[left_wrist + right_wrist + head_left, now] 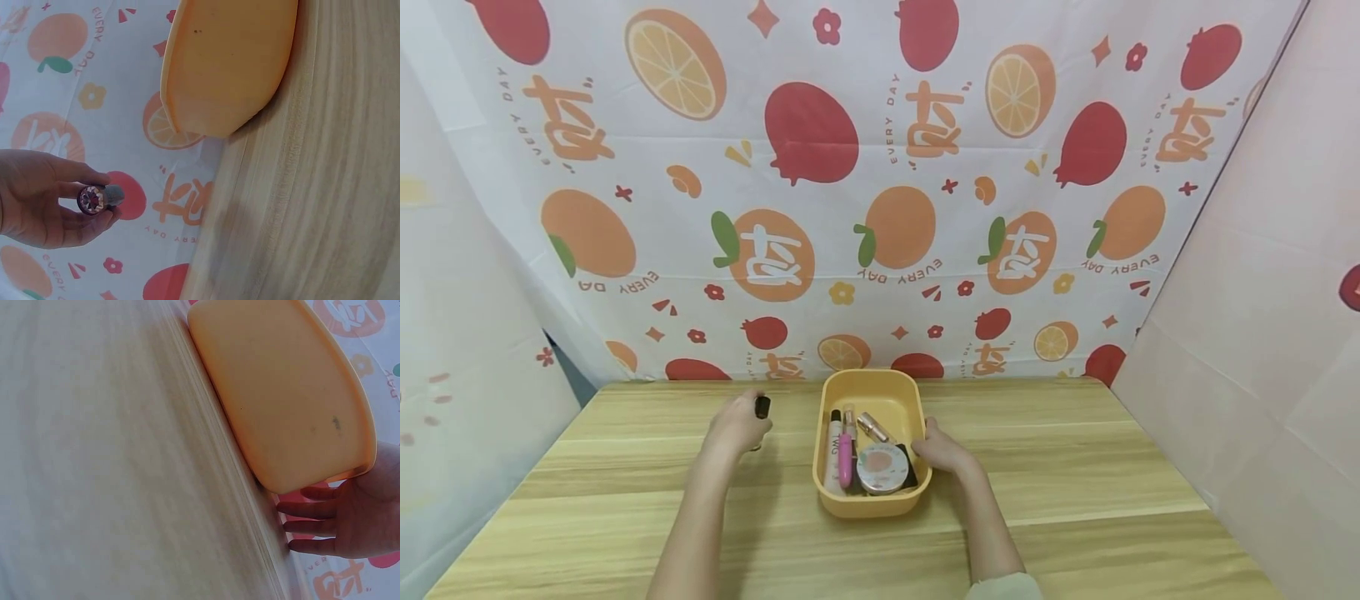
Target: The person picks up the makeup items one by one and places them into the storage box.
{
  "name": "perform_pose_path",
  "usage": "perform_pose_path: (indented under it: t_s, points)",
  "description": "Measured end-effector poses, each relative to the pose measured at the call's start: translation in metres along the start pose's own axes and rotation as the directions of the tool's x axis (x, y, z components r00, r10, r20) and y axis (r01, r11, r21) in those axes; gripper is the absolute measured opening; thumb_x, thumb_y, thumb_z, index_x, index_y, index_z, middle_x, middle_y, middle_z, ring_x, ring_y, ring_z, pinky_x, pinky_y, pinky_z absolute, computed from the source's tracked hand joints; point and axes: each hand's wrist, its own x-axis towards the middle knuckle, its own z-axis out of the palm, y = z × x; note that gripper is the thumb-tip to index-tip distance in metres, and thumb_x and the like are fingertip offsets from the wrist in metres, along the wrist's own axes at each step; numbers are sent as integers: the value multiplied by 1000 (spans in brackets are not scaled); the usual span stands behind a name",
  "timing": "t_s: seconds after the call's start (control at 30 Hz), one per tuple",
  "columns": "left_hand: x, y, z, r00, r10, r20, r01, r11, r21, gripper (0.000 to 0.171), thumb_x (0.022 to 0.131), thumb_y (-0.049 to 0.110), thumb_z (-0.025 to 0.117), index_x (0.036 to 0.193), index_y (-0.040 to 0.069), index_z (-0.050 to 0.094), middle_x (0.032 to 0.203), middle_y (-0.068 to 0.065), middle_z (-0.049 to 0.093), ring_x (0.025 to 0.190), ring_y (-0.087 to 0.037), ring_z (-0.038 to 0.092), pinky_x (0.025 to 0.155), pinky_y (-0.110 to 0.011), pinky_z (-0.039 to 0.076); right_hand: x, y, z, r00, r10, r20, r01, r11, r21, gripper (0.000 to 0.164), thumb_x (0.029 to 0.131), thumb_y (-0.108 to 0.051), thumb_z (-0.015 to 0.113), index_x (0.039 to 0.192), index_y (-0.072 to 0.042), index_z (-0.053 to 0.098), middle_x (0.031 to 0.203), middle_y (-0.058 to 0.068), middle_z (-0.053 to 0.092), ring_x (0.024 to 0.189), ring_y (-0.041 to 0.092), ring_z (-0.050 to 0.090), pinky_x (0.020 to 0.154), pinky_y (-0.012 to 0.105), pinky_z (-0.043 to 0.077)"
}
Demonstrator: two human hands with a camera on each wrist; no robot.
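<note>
My left hand (735, 427) grips a small cosmetic tube (762, 407) above the table, left of the yellow storage box (872, 507). The left wrist view shows the tube's round, faceted, jewel-like end (92, 200) between thumb and fingers. At the box's right side, my right hand (944, 450) holds the rim, thumb over the edge and fingers outside; the right wrist view hides the thumb. Inside the box lie a pink tube (846, 460), a white tube with a black cap (833, 454), a lipstick (872, 427) and a round compact (882, 468).
The wood-grain table (1075, 500) extends to both sides of the box. A fruit-printed curtain (880, 308) hangs behind its far edge. Pale sheets close off the left (467, 333) and right (1240, 375) sides. A dark flat item (910, 475) lies partly under the compact.
</note>
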Motion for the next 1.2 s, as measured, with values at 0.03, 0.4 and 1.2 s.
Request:
perform_pose_path:
  t_s: [0.03,0.4,1.2]
  points:
    - [1,1,0,1000,2,0,-2,1000,-1,50,79,1,55,124,-16,41,109,-35,51,90,-42,51,77,-54,43,0,0,0,1000,-1,1,1,1000,2,43,81,-1,45,117,17,30,100,22,45,92,31,50,74,38,50]
    - [3,8,4,1000,-9,-6,9,999,-34,50,77,1,56,123,-14,42,103,-34,53,86,-40,52,75,-52,44,1,-1,-1,1000,8,-2,-9,1000,-11,43,81,-2,45,118,16,31,102,22,46,94,31,49,76,37,49]
    - [-2,21,22,1000,0,-22,-1,996,-88,51,76,-3,59,123,-14,44,104,-34,53,75,-33,57,69,-45,49,-5,2,-1,1000,-5,14,5,1000,-7,43,81,-1,44,117,17,29,100,22,45,90,30,52,70,35,51]
